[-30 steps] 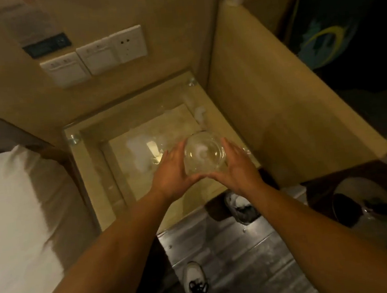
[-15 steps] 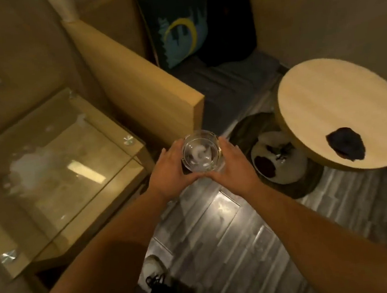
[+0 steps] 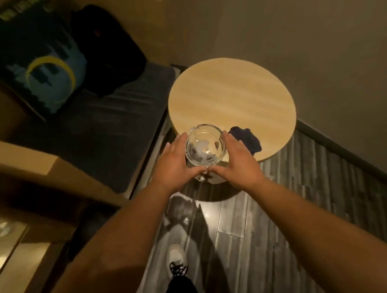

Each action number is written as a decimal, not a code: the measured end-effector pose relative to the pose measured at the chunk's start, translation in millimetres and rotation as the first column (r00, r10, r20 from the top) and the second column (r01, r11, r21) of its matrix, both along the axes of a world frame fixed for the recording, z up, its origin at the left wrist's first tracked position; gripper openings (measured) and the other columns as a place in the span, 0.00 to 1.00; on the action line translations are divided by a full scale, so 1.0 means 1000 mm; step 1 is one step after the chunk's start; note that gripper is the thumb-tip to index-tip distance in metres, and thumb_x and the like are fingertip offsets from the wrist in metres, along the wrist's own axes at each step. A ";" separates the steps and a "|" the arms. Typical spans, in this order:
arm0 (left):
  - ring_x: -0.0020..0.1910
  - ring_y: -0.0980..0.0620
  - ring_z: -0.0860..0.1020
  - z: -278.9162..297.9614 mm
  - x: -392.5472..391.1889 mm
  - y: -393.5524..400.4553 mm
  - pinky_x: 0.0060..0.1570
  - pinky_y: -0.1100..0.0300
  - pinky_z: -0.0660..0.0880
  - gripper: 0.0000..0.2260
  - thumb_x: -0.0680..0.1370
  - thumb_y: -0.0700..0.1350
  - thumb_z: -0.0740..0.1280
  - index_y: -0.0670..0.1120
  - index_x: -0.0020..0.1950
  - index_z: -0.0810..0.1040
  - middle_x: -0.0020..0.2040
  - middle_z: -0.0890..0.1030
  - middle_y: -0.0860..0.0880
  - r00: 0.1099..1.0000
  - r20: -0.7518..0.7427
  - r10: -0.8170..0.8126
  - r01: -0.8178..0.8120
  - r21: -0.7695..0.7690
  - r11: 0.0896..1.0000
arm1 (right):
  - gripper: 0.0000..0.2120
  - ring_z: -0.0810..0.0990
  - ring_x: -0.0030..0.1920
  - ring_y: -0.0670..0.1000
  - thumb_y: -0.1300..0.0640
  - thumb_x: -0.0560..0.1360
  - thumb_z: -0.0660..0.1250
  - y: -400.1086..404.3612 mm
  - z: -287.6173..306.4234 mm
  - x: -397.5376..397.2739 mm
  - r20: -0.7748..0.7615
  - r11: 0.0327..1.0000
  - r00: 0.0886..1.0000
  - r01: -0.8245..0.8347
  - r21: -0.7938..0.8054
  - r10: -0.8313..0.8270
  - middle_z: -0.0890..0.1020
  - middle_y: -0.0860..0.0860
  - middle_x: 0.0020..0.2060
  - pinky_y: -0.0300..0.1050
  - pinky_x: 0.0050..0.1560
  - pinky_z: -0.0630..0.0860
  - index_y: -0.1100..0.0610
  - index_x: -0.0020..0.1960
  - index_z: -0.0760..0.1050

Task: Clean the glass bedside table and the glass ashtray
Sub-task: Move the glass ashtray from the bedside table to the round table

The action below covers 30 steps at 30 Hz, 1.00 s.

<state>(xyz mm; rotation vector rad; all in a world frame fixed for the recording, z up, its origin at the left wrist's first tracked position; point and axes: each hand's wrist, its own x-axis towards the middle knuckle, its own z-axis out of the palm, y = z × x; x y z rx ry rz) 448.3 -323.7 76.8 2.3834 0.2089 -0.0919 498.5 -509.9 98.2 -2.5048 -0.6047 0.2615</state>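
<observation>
I hold a round clear glass ashtray [image 3: 205,147] between both palms, at the near edge of a round wooden side table [image 3: 230,101]. My left hand [image 3: 174,165] cups its left side and my right hand [image 3: 235,159] its right side. White residue shows in the ashtray's bottom. A dark crumpled cloth [image 3: 246,140] lies on the round table just right of the ashtray, partly behind my right hand. The glass bedside table [image 3: 0,247] shows only as a corner at the lower left edge.
A bench with a dark seat cushion [image 3: 105,131] stands to the left, with a patterned pillow [image 3: 44,73] and a black bag [image 3: 108,50] on it. A wooden partition [image 3: 34,167] separates bench and bedside table. Grey plank floor [image 3: 280,232] and my shoe [image 3: 175,258] lie below.
I have turned right, away from the glass bedside table, carrying the ashtray in both hands. It has gone from above the glass top to the edge of the round wooden table.
</observation>
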 end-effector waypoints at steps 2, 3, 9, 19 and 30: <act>0.73 0.45 0.63 -0.005 0.039 -0.006 0.67 0.43 0.67 0.48 0.63 0.70 0.69 0.55 0.77 0.54 0.74 0.66 0.51 0.998 0.016 -0.054 0.054 -0.011 0.998 | 0.45 0.64 0.70 0.54 0.38 0.69 0.71 -0.007 -0.006 0.031 -0.018 0.998 0.998 0.060 0.000 -0.060 0.67 0.53 0.71 0.57 0.72 0.61 0.55 0.76 0.55; 0.74 0.46 0.62 -0.008 0.057 -0.009 0.69 0.44 0.65 0.47 0.65 0.68 0.71 0.53 0.77 0.54 0.75 0.65 0.50 0.996 0.022 -0.087 0.087 -0.004 0.996 | 0.46 0.62 0.72 0.55 0.37 0.68 0.70 -0.010 -0.010 0.045 -0.029 0.996 0.996 0.084 -0.014 -0.085 0.65 0.53 0.73 0.56 0.72 0.60 0.56 0.76 0.54; 0.74 0.47 0.60 -0.028 0.150 -0.010 0.72 0.48 0.61 0.46 0.69 0.61 0.73 0.49 0.78 0.53 0.77 0.61 0.49 0.978 -0.005 -0.209 0.209 0.058 0.976 | 0.46 0.56 0.75 0.55 0.43 0.70 0.72 -0.013 -0.033 0.118 -0.014 0.986 0.987 0.162 -0.044 -0.163 0.60 0.54 0.76 0.52 0.74 0.54 0.56 0.77 0.50; 0.68 0.48 0.67 -0.089 0.236 -0.012 0.69 0.47 0.66 0.45 0.66 0.64 0.74 0.50 0.75 0.57 0.72 0.68 0.50 0.981 0.044 -0.189 0.186 0.072 0.980 | 0.48 0.55 0.76 0.53 0.40 0.70 0.71 -0.014 -0.103 0.209 -0.037 0.986 0.988 0.150 -0.077 -0.153 0.59 0.54 0.76 0.48 0.74 0.48 0.58 0.78 0.49; 0.70 0.50 0.65 -0.113 0.240 -0.007 0.72 0.47 0.62 0.41 0.70 0.60 0.73 0.51 0.76 0.55 0.73 0.66 0.52 0.984 0.047 -0.172 0.166 0.106 0.980 | 0.47 0.57 0.75 0.56 0.44 0.70 0.72 -0.012 -0.127 0.229 -0.077 0.993 0.994 0.070 -0.094 -0.078 0.62 0.56 0.75 0.52 0.74 0.50 0.59 0.77 0.49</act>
